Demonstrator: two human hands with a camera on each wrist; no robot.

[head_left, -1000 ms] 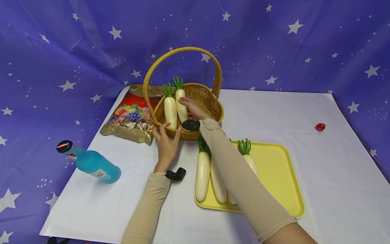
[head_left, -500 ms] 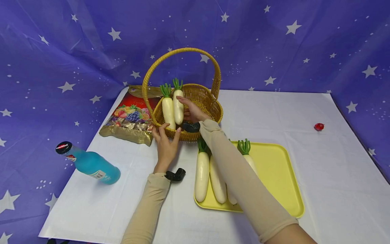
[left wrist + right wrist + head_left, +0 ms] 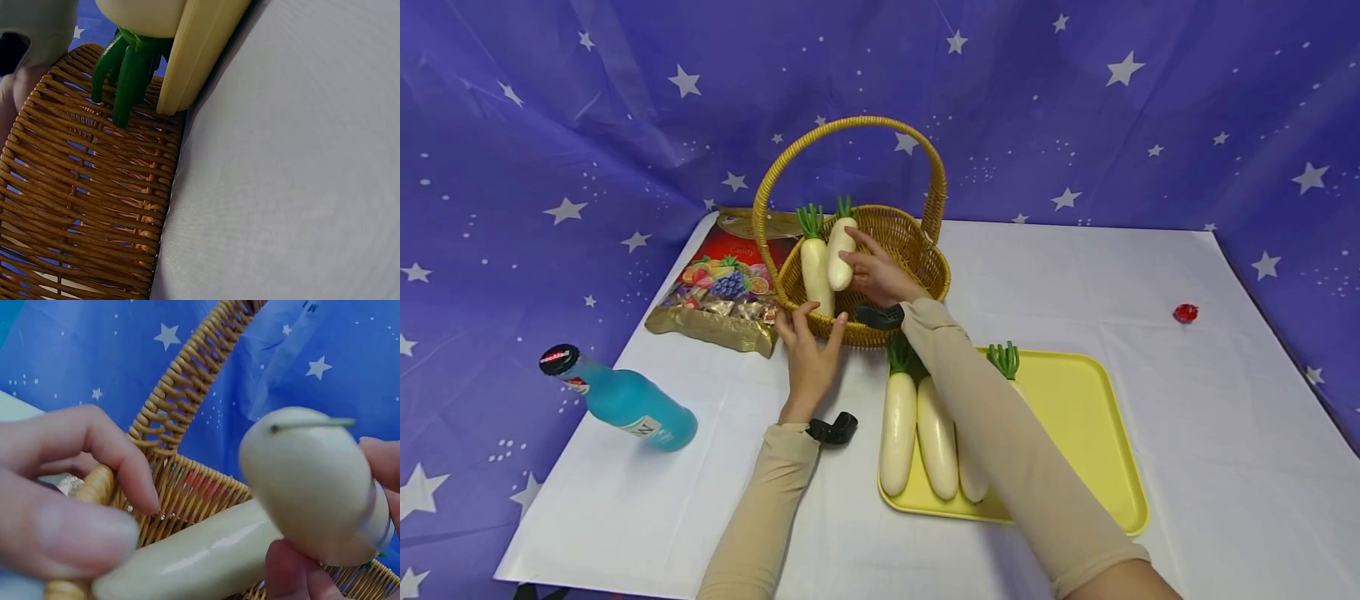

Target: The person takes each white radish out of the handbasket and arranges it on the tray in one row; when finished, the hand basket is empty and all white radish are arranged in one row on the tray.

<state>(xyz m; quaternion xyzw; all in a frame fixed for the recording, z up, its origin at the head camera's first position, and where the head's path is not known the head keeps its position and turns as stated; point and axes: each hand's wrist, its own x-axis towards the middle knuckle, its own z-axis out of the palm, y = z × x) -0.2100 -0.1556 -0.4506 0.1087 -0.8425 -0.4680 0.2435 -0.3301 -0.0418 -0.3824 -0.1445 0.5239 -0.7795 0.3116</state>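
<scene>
My right hand [image 3: 880, 273] holds a white radish [image 3: 841, 257] with green stalks, tilted above the wicker basket [image 3: 868, 336]. In the right wrist view, the radish's rounded end [image 3: 300, 481] faces the camera between thumb and fingers. Another white radish [image 3: 816, 271] leans inside the basket's left part, its stalks above the rim. My left hand [image 3: 809, 367] grips the basket's front left rim, a finger bent over it and the thumb on the near side. The left wrist view shows only the basket's woven wall [image 3: 81, 181] and part of the tray's edge.
A yellow tray [image 3: 1075, 417] with several white radishes [image 3: 898, 433] stands before the basket, partly under my right forearm. A candy bag [image 3: 722, 283] lies left of the basket, a blue bottle [image 3: 640, 408] nearer the left edge. A small red item [image 3: 1186, 313] lies far right.
The radish in my right hand has risen from the basket's inside and tilted, its lower end now higher. The other basket radish has shifted slightly left. My left hand stays at the rim.
</scene>
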